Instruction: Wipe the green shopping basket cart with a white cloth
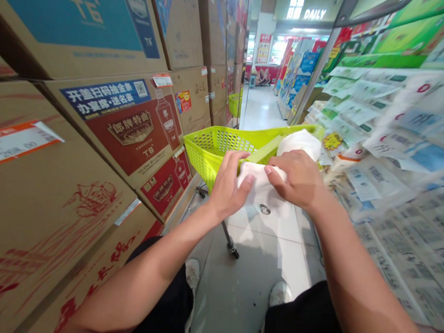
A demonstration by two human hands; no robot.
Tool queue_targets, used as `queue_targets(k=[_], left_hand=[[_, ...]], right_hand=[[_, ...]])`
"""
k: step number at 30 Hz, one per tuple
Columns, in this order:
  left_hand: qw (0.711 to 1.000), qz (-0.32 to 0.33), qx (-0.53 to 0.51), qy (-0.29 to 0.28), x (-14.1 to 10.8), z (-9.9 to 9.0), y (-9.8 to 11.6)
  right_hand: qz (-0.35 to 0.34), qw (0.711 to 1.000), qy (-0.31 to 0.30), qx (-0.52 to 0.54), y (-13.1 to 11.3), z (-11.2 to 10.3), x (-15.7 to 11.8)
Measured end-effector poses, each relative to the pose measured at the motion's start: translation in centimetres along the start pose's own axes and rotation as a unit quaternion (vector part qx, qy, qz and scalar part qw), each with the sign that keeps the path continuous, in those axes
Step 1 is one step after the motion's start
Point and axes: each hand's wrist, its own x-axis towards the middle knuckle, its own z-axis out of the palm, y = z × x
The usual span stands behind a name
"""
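Note:
In front of me, both hands are on a white soft item [260, 177] that looks like cloth or a soft bag; its kind is unclear. My left hand [230, 186] is closed at its left edge, thumb toward me. My right hand [296, 179] is closed on its right side, thumb on top. A round silver piece [264, 209] shows just below; whether it belongs to the item I cannot tell. Directly behind my hands stands a lime-green shopping cart [204, 151] with a perforated basket. A white bundle [301, 142] lies at its right end, just beyond my right hand.
Stacked cardboard cartons [136, 129] with price tags line the left side. White tissue-like packs [383, 143] are piled along the right. A cart leg with a caster [232, 249] stands on the tiled floor [235, 293] near my feet. The aisle [260, 104] runs onward past the cart.

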Motion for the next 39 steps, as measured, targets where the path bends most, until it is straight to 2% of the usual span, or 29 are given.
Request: queue_targets(k=[2,5,8,10,12,14,17,19,22,27,35,39], left_hand=[[0.999,-0.045,-0.006,0.011,0.3,-0.2,-2.8],[0.996,-0.073,0.010,-0.059,0.8,-0.5,-5.9],[0.996,-0.058,0.013,-0.069,0.9,-0.4,-6.8],[0.997,-0.048,0.018,-0.052,0.7,-0.1,-6.5],[0.999,-0.040,0.020,-0.030,0.6,0.0,-6.3],[0.999,-0.034,0.008,-0.019,0.7,-0.2,-6.6],[0.999,-0.030,-0.025,-0.026,1.1,-0.7,-8.1],[0.998,-0.033,-0.043,-0.021,1.5,-0.9,-9.1],[0.998,-0.039,-0.055,-0.001,1.8,-1.2,-9.8],[0.995,-0.056,-0.073,-0.034,2.4,-1.7,-9.4],[0.993,-0.035,-0.087,-0.072,3.2,-1.2,-9.0],[0.992,-0.045,-0.074,-0.090,3.1,-1.2,-8.8]], right_hand=[[0.014,0.999,-0.007,-0.028,-0.2,-0.2,0.1],[0.041,0.996,-0.057,-0.048,-0.4,-1.2,0.2],[0.045,0.990,-0.121,-0.053,-1.0,-2.5,0.0],[0.038,0.990,-0.127,-0.055,-1.6,-2.9,-0.3],[0.033,0.994,-0.091,-0.057,-2.6,-2.7,-0.7],[0.021,0.998,-0.021,-0.051,-3.7,-1.9,-1.1],[-0.014,0.996,0.084,-0.037,-5.0,-0.2,-1.6],[-0.038,0.990,0.129,-0.033,-5.2,0.8,-2.0],[-0.058,0.988,0.141,-0.018,-4.4,1.1,-2.4],[-0.050,0.995,0.085,0.028,-2.1,-0.2,-2.6],[0.002,1.000,0.008,0.030,1.3,-2.0,-0.9],[0.062,0.998,-0.013,-0.004,3.2,-2.6,-0.3]])
